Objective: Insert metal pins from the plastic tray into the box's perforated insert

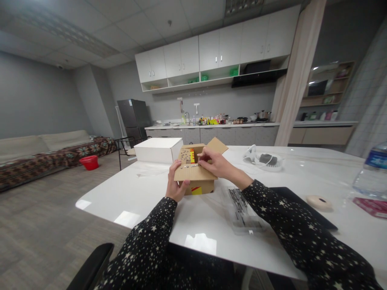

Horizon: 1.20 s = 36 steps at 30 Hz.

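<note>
An open cardboard box (pixel 205 186) stands on the white table in front of me, one flap (pixel 193 174) folded out towards me. Several small round pieces, too small to name, lie in a row on this flap. More of them cover a panel (pixel 185 155) behind it, beside a yellow and red label (pixel 192 155). My left hand (pixel 176 183) grips the flap's left edge, thumb in front. Over the flap's far right edge, my right hand (pixel 211 161) has its fingers pinched together; whatever they hold is too small to make out.
A white box (pixel 159 149) sits behind on the left. Nearer, a clear plastic case (pixel 242 213) holds dark slender items beside a black flat sheet (pixel 302 205). A beige rounded object (pixel 319 202), a white device (pixel 266 161) and a water bottle (pixel 373 173) are to the right.
</note>
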Motion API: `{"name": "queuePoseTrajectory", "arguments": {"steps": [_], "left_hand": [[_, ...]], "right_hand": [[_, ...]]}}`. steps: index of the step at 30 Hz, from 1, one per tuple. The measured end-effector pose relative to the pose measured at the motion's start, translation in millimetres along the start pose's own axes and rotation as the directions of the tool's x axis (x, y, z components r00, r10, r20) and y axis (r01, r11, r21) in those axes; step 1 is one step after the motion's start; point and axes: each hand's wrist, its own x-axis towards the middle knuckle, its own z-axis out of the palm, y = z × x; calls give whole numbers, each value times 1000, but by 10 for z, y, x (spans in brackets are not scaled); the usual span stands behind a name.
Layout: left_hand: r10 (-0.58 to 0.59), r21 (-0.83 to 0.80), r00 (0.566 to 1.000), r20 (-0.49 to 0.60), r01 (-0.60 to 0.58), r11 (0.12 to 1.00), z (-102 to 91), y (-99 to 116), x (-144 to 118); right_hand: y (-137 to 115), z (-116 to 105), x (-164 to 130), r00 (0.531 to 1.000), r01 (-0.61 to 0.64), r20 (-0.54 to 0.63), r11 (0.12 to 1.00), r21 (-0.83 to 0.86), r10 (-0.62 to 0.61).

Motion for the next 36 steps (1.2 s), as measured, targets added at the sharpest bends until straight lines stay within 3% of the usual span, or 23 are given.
{"name": "queuePoseTrajectory", "arguments": {"steps": [18,27,36], "left_hand": [[-10,-6,1000,-2,10,1000,7,1,-6],[6,-3,1000,4,-6,1000,8,6,8],[9,-4,1000,-10,-9,1000,12,-7,-7]], "right_hand": [[-39,-136,-7,992,-33,124,999,-30,36],[-54,-125,-10,977,-46,192,974,-222,89],[-235,-251,3,950,-89,267,963,-254,159]]}}
